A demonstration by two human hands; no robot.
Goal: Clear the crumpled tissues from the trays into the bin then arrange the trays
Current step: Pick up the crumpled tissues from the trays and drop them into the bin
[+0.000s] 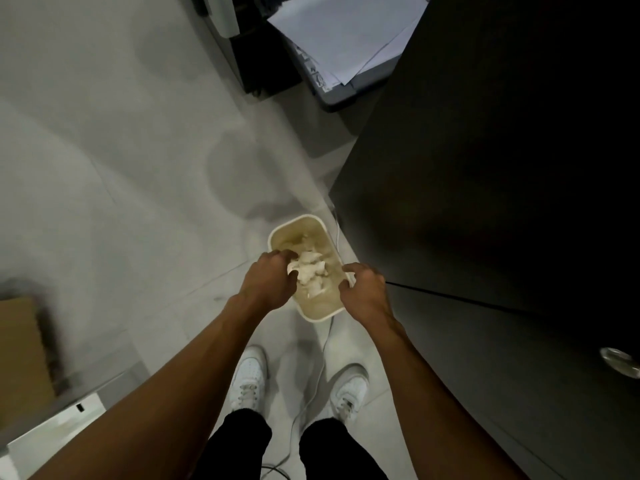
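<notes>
A small cream bin [277, 237] stands on the floor beside a dark desk. A clump of white crumpled tissues [311, 277] hangs over the bin's opening. My left hand [268, 282] is above the bin's left rim, its fingers curled against the left side of the clump. My right hand [363, 292] hovers over the right rim with its fingers apart and nothing in it. More tissue lies pale at the bottom of the bin. No trays are in view.
The dark desk [485, 168] fills the right side, close to the bin. A white cable [323, 358] runs along the floor between my white shoes [249, 375]. A printer with loose paper [339, 36] stands at the top. A cardboard box [20, 358] is at the left.
</notes>
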